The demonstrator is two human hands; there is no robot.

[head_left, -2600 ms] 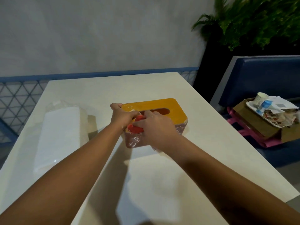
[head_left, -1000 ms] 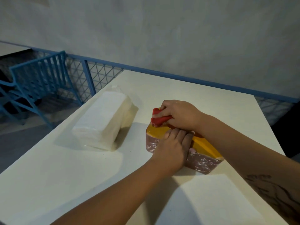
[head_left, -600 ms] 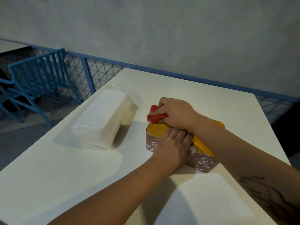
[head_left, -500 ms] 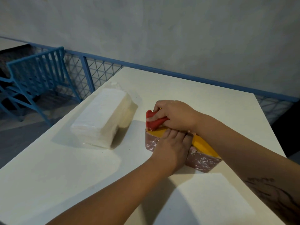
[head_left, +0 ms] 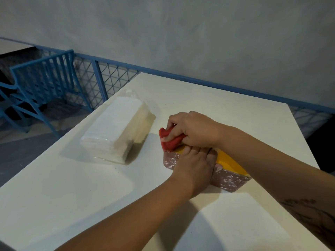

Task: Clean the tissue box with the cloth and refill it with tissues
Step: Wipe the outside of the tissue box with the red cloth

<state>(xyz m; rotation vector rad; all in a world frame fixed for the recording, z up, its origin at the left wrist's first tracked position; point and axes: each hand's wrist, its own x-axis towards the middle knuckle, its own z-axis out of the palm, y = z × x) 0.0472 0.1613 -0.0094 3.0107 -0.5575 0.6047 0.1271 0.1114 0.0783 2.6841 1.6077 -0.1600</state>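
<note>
Plain grey plaster wall [head_left: 181, 33] at the back, a blue metal railing with wire mesh [head_left: 101, 75] running along under it, and a blue slatted chair [head_left: 39, 78] off on the far left. Up front is a flat white rectangular table [head_left: 226, 102].

Sitting on it, right of centre, is the rectangular tissue box [head_left: 230, 163] with the orange lid and speckled mauve sides, angled across the tabletop. The left hand [head_left: 194, 169] is clamped on the near long side, fingers hooked over the top edge of the lid. The right hand [head_left: 196, 129] has its fingers curled tight round a scrunched red cloth [head_left: 169, 141] and presses it down on the left end of the lid, so the cloth hangs a bit over that corner. The lid's middle is hidden under the hands.

Just left of the box, not touching it, a white brick-shaped pack of tissues in clear plastic wrap [head_left: 116, 133] lies flat on the table.
</note>
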